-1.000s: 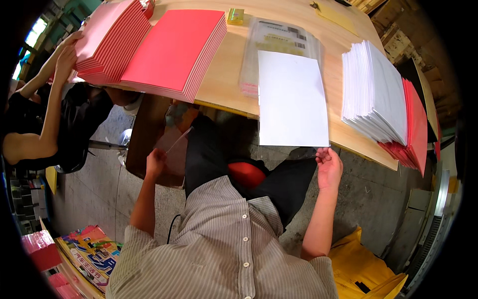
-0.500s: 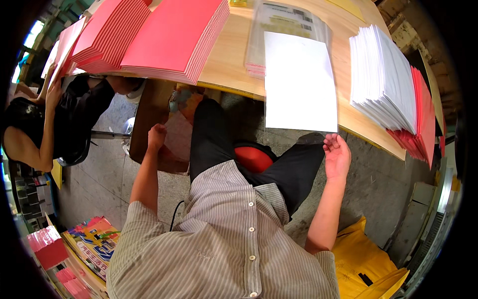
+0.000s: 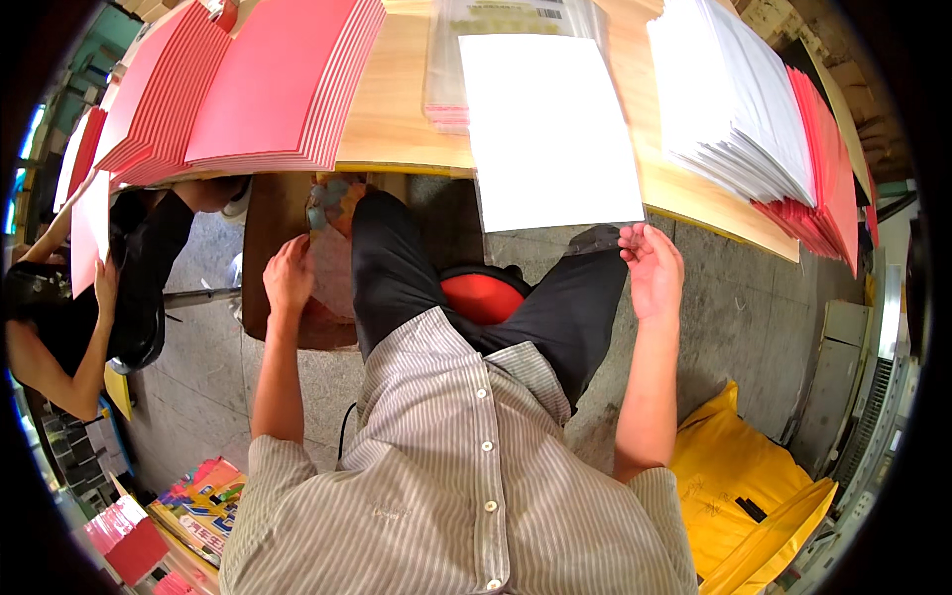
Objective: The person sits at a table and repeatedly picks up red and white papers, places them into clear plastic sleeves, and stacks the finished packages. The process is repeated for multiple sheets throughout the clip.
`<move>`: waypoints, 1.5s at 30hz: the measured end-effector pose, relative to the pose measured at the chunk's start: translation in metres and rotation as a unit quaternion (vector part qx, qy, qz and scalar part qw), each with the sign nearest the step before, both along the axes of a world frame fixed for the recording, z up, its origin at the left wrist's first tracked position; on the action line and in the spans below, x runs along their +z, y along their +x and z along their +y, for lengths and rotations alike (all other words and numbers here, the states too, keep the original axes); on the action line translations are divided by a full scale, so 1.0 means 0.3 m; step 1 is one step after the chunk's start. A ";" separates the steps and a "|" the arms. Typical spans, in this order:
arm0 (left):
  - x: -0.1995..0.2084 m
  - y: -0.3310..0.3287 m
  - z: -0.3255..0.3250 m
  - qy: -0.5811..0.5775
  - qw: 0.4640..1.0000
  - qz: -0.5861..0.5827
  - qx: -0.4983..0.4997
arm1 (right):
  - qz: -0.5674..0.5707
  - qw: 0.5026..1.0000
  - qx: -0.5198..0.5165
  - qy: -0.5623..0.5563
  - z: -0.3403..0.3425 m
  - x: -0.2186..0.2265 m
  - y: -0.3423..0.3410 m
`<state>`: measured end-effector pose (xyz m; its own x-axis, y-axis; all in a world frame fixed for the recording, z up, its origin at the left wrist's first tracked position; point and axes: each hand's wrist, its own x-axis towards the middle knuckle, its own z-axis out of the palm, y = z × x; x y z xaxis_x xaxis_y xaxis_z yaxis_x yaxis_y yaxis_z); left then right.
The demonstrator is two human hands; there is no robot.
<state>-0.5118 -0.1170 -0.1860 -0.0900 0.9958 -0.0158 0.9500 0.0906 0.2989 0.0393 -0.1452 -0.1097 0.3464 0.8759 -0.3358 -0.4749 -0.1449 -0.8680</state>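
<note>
White sheet partly hides the clear sleeves.

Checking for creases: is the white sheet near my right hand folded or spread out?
Spread out, it seems: the white sheet shows four corners and no crease across its surface.

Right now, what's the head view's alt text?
A person's right hand is at a corner of a white rectangular sheet overhanging a pale wooden table; the left hand is apart. Red rectangular stacks lie left of the sheet.

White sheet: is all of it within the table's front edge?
No, the white sheet extends past the front edge of the table.
</note>
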 end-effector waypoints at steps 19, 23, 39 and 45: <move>0.283 0.818 0.094 0.283 0.881 -0.215 -0.311 | -0.521 0.822 0.076 0.219 -0.034 0.090 0.035; 0.302 0.821 0.096 0.269 0.891 -0.230 -0.286 | -0.635 0.720 0.175 0.220 0.019 0.093 -0.006; 0.285 0.852 0.064 0.170 0.897 -0.382 -0.144 | -0.349 0.922 0.056 0.157 0.079 0.001 -0.009; 0.274 0.842 0.081 0.100 0.880 -0.443 -0.139 | -0.272 0.950 0.040 0.151 0.095 -0.006 -0.014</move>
